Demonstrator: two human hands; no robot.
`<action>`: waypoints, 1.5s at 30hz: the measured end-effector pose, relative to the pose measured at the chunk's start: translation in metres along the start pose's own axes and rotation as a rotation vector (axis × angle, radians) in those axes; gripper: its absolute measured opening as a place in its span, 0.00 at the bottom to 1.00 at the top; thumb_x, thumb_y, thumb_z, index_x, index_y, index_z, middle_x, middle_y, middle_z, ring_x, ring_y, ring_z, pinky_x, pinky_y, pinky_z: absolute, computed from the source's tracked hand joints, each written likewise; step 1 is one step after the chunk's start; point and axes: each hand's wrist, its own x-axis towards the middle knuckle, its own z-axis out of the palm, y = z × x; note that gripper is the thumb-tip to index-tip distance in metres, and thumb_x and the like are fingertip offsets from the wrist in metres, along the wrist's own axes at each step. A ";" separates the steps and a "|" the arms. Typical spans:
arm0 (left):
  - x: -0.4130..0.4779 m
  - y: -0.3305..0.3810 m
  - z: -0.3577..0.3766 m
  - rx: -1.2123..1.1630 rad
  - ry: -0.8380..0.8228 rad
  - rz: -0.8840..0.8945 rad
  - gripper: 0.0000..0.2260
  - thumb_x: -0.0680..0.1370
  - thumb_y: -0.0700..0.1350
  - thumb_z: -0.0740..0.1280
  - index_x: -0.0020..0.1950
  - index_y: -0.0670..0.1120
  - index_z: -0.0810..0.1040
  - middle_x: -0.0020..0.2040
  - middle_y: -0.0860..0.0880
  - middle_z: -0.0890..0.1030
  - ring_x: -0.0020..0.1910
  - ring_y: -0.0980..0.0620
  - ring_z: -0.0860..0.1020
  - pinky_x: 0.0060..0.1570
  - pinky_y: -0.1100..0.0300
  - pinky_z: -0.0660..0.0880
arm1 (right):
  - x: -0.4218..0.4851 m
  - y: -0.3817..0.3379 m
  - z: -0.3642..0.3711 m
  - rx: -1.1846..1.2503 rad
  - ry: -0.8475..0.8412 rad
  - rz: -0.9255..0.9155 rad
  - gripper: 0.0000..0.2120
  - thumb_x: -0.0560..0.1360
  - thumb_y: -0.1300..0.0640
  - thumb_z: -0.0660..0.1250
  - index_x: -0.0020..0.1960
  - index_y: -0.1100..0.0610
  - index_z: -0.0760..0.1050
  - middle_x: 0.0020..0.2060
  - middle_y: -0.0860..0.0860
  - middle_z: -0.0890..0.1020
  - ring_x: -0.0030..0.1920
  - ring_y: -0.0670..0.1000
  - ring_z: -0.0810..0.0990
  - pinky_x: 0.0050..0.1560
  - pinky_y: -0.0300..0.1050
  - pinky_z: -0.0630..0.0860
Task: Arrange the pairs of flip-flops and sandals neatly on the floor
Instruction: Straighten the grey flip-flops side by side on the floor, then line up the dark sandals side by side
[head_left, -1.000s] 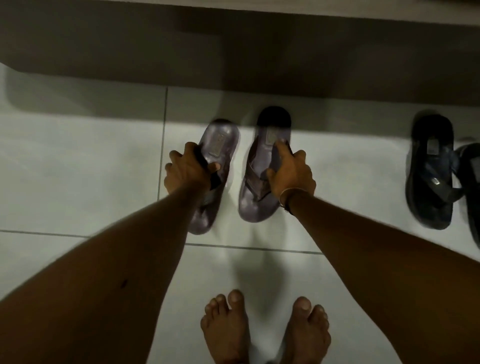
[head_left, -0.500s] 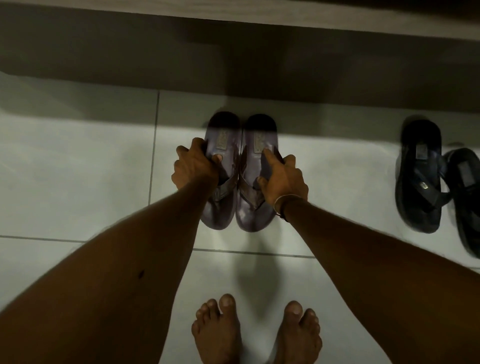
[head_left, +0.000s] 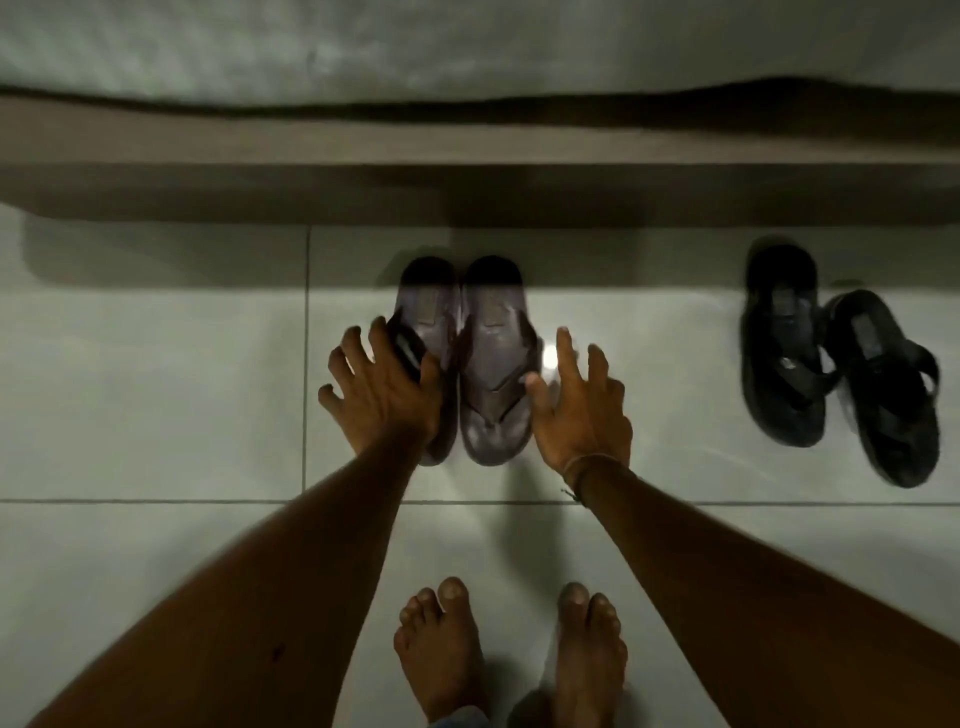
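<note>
The left hand (head_left: 382, 392) is spread open with the fingers splayed, palm down over the left brown flip-flop (head_left: 427, 322), hiding much of its strap and lower half; whether the palm touches the sandal cannot be told. That flip-flop lies flat on the tiled floor (head_left: 156, 395), its far end in the dark band of shadow along the floor's far edge, below a brown ledge (head_left: 260, 150). Touching it on the right lies the right brown flip-flop (head_left: 493, 374), parallel to the first and pointing the same way, its V strap in plain view. The two ends nearest the person are about level.

The right hand (head_left: 579, 410) is open too, fingers loosely extended and gripping nothing, just beside the right edge of the right brown flip-flop, with the thumb near its side. A thin band (head_left: 584, 465) circles that wrist.

Well apart, toward the right edge of the floor, sit two black sandals (head_left: 784, 353). The left one lies fairly straight; the right black sandal (head_left: 888, 395) is angled and set nearer the person, the two close together or touching around their straps.

At the near edge of the floor, two bare feet (head_left: 447, 660) stand on the tiles between the forearms.
</note>
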 end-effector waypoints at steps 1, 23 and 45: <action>-0.017 0.004 -0.004 0.015 -0.009 0.066 0.35 0.78 0.67 0.60 0.80 0.51 0.60 0.79 0.42 0.64 0.77 0.37 0.63 0.70 0.34 0.66 | -0.013 0.015 -0.010 -0.005 -0.016 0.030 0.34 0.81 0.33 0.53 0.82 0.37 0.44 0.83 0.51 0.53 0.78 0.62 0.63 0.67 0.66 0.75; -0.110 0.375 0.169 0.254 -0.421 0.659 0.70 0.55 0.69 0.82 0.84 0.57 0.41 0.86 0.46 0.41 0.84 0.40 0.44 0.78 0.29 0.47 | 0.110 0.419 -0.234 -0.325 -0.269 -0.055 0.66 0.63 0.60 0.82 0.83 0.37 0.39 0.82 0.52 0.41 0.69 0.69 0.70 0.65 0.65 0.76; -0.124 0.365 0.186 0.312 -0.395 0.821 0.70 0.56 0.67 0.83 0.84 0.59 0.40 0.84 0.46 0.33 0.84 0.37 0.42 0.78 0.29 0.49 | 0.121 0.399 -0.217 -0.259 -0.113 -0.082 0.72 0.55 0.50 0.88 0.83 0.40 0.41 0.72 0.59 0.62 0.65 0.66 0.75 0.58 0.65 0.80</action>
